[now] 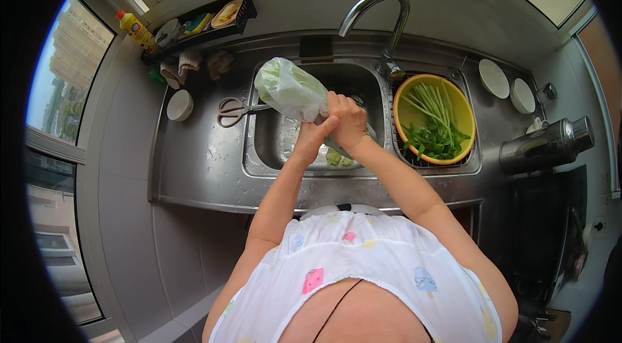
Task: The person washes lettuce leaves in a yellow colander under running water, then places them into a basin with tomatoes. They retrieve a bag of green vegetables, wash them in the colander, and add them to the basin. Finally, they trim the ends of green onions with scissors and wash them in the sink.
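My left hand and my right hand meet over the left sink basin, both closed on the gathered neck of a translucent plastic bag. Pale green vegetables show through the bag, which points up and left from my hands. Small pale green vegetable pieces lie on the wet basin bottom near its front wall. Kitchen scissors rest on the left edge of the basin, their tips hidden by the bag. In the right basin a yellow bowl holds long green stems with leaves.
A chrome faucet arches behind the basins. White bowls stand at left and right. A steel thermos lies at the right. A black rack holding sponges and a yellow bottle are at back left, with cloths hanging below.
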The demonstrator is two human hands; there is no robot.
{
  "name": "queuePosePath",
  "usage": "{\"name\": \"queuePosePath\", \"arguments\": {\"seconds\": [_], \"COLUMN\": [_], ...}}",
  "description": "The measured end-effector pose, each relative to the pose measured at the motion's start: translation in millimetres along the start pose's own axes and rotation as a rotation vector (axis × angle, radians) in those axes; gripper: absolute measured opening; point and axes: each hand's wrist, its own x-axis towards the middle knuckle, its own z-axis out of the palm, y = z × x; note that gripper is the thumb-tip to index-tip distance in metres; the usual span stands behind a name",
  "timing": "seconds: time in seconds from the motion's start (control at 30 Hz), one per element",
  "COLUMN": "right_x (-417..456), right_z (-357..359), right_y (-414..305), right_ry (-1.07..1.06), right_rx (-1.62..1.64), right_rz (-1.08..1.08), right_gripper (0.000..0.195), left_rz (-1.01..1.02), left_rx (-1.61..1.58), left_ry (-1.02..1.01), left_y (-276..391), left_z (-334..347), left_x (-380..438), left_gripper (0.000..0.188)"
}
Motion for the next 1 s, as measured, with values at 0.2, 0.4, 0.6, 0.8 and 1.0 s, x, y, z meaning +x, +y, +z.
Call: {"name": "queuePosePath", "arguments": {"seconds": [0.2,0.4,0.6,0.8,1.0], "right_x": [6,24,-36,-110,-139], "right_z": [-26,-86,-77,-111,-124], "right_y": [-10,14,117,185,216], "right_ry": [-0.567,-0.714,-0.407,-0.401,-0.458], "right_rx": [0.287,1.016,0.406,0.039,0.16], "right_rz": [0.084,0.448,0.477,0.609,0.598], "right_gripper": [0.061,0.064,0.037,0.039,0.049], "left_rz": [-0.089,0.035,0.094,0.142,0.113], "left_rx": [-0.269,-0.351,-0.317,-0.318,-0.345], "left_ry": [0.263,0.345,0.376,0.402,0.407], "left_y": [0,3,15,17,17], "left_z": [-13,-35,-51,-59,-47], "left_x": [3,1,-8,-9,-4], "left_gripper": [0.046,0.033,0.036,0.036,0.039]}}
